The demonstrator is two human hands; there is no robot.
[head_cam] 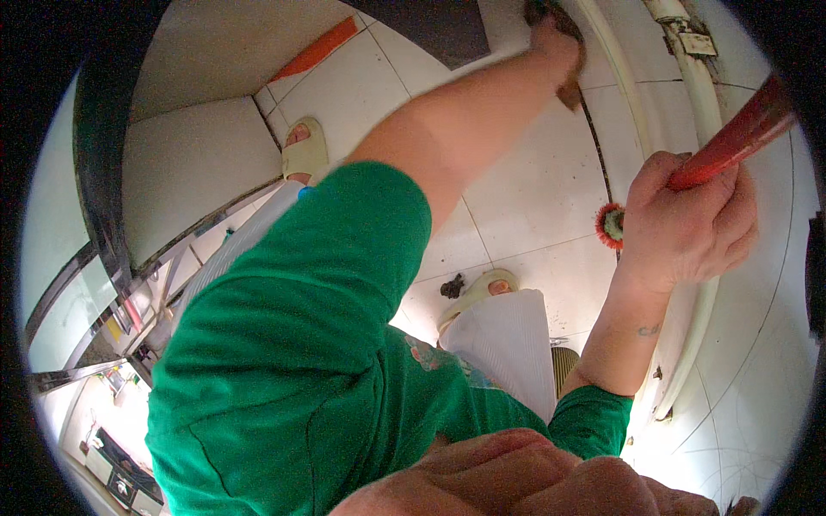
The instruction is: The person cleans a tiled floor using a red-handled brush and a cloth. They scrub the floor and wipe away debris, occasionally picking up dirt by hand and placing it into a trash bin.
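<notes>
My left hand [554,44] reaches far forward, low near the white tiled floor [535,213], beside the pipes. Its fingers are curled around a dark brown item, perhaps a rag [570,95]; blur hides what it is. My right hand [694,222] is closed in a fist around a red handle [735,142], which slants up to the right and out of view. Just left of that fist shows a round head of red bristles [608,226] with a greenish centre, partly hidden by the hand. I cannot tell whether it joins the handle.
White pipes [703,103] with a stained fitting [698,44] run along the right. A black clump [452,286] lies by one slippered foot [481,293]. Grey panels [200,168] stand on the left, near an orange strip [316,48]. A dark panel [426,29] hangs ahead.
</notes>
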